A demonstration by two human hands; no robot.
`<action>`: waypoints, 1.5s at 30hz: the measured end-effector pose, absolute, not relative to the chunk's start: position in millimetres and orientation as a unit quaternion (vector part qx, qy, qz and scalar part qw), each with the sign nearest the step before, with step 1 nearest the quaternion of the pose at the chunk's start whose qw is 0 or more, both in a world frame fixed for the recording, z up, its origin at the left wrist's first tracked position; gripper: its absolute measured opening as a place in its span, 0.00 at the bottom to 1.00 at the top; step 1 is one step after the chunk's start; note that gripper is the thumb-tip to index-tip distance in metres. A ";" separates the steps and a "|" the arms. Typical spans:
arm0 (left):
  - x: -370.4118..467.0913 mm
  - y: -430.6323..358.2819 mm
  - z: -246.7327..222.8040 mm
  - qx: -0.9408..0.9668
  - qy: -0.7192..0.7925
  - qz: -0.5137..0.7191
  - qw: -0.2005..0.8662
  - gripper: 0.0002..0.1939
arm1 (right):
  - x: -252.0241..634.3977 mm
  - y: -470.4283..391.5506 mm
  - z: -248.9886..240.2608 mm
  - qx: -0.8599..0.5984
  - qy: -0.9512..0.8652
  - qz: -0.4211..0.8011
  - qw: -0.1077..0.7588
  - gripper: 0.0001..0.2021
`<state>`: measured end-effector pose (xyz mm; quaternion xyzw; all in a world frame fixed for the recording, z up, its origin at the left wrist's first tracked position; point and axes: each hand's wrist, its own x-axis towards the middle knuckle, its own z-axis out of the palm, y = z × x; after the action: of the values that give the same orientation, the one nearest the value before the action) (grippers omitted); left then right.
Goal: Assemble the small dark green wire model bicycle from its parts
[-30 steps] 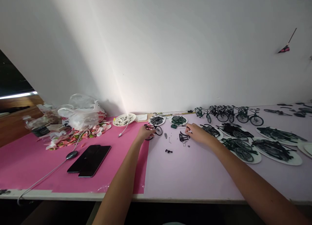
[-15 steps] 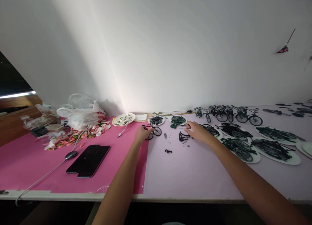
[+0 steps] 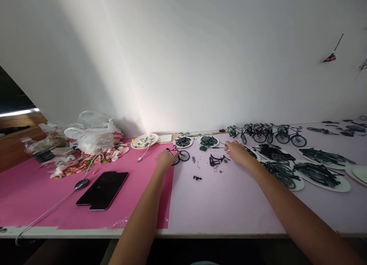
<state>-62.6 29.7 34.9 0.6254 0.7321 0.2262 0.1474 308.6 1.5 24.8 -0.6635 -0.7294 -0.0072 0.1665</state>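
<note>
My left hand [image 3: 164,160] pinches a toy bicycle [image 3: 184,155] at the far middle of the table [image 3: 218,213]; my right hand [image 3: 235,152] hovers right of a loose black frame [image 3: 212,160]. Apparently mid-assembly, this calls for precise, light fingers (spindly parts). The bicycle's left end is hidden; I cannot tell what the right grasps.

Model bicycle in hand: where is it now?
Head view, near centre: the model bicycle is in the left hand's grip, by the pink sheet's right edge, in front of the black-parts plate.
</note>
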 end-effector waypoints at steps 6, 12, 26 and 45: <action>-56.0 24.6 42.1 0.614 0.762 0.168 0.115 0.30 | 301.2 -3.6 25.7 -0.668 -0.734 -0.012 0.122 0.05; -51.4 23.4 43.0 0.612 0.761 0.165 0.138 0.30 | 302.0 -0.5 25.8 -0.682 -0.726 0.017 0.080 0.07; -47.5 18.6 42.6 0.616 0.772 0.148 0.043 0.32 | 304.6 0.3 20.7 -0.714 -0.694 -0.010 0.088 0.06; 32.1 -29.3 25.4 0.843 0.312 0.396 0.185 0.18 | 254.7 -12.1 14.8 -0.449 -0.749 0.379 0.307 0.25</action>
<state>32.1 -29.3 25.4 0.8432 0.3124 0.3962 0.1854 254.7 -12.1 14.8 -0.4488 -0.7486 0.3792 0.3074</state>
